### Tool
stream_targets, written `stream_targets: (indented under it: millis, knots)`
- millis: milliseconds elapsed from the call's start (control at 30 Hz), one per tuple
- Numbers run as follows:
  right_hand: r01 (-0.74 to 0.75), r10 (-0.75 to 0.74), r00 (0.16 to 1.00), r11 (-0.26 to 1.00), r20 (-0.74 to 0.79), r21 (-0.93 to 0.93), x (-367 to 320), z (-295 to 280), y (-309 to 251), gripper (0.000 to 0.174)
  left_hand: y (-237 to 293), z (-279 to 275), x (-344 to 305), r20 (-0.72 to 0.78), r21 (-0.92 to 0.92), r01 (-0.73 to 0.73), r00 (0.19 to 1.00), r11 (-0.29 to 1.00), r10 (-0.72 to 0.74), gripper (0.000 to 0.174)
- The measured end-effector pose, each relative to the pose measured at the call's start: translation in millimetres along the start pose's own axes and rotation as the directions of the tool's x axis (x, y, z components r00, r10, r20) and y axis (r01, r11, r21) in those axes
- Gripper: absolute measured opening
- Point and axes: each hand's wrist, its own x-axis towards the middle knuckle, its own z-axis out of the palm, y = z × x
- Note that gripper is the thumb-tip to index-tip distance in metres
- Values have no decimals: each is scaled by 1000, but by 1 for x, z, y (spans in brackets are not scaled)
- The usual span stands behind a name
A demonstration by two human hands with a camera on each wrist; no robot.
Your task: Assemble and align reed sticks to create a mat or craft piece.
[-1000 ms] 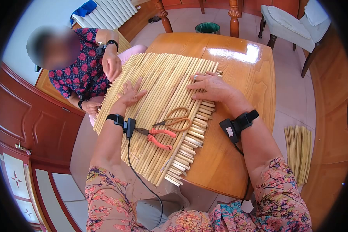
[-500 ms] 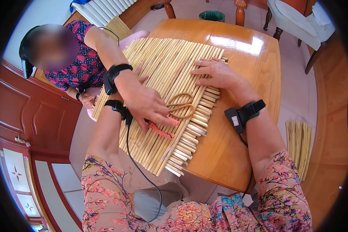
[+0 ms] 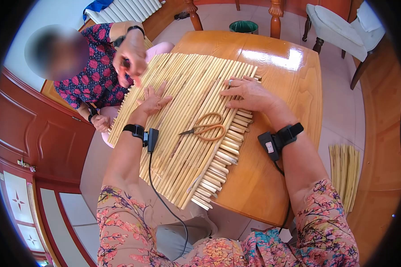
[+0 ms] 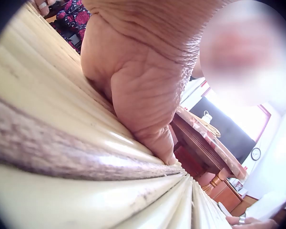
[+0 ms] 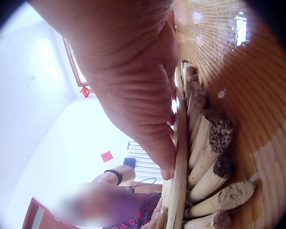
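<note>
A mat of pale sticks [image 3: 182,98] lies across the table, its uneven stick ends along the right edge. My left hand [image 3: 152,103] rests on the mat's left part with fingers spread. On the right edge lies my right hand [image 3: 252,95], fingers extended over the sticks. Scissors with tan loop handles [image 3: 209,129] lie on the mat between and below my hands. In the left wrist view the left hand [image 4: 138,71] presses down on the sticks; the right wrist view has the right hand [image 5: 128,81] touching a stick beside cut ends [image 5: 221,133].
Another person [image 3: 98,66] sits at the left, one raised hand [image 3: 131,60] holding something red, blurred. The wooden table [image 3: 285,89] extends to the right. A bundle of sticks [image 3: 344,175] lies on the floor at the right. A bin [image 3: 243,26] and a chair [image 3: 338,29] stand beyond.
The other person's hand reached onto the mat, took the red-handled pliers and drew back to the upper left. Both my hands stay on the mat, and the scissors remain there.
</note>
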Motion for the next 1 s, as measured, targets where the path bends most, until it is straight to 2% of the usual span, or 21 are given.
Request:
stream_targets:
  millis: [67,300,367,567,667,1000]
  knots:
    - [10,-10,1000,1000,-15,7,0,0,0,40,-3,0,6,106,16,102,989,995,-103,83]
    - [-2,2,1000,1000,3,14,0,-4,-4,40,-1,0,5,90,12,109,990,994,-110,80]
    - [-37,36,996,999,77,0,0,-8,-7,41,1,-1,4,88,15,108,990,994,-109,79]
    - [-52,52,995,999,81,-9,0,-8,-7,41,0,0,4,83,2,100,992,995,-99,78]
    - [-9,9,1000,1000,-2,9,-1,-2,-3,39,0,0,4,86,-4,109,990,994,-108,78]
    - [-22,22,1000,1000,-9,3,0,0,-2,38,-3,3,6,75,-12,104,992,995,-102,79]
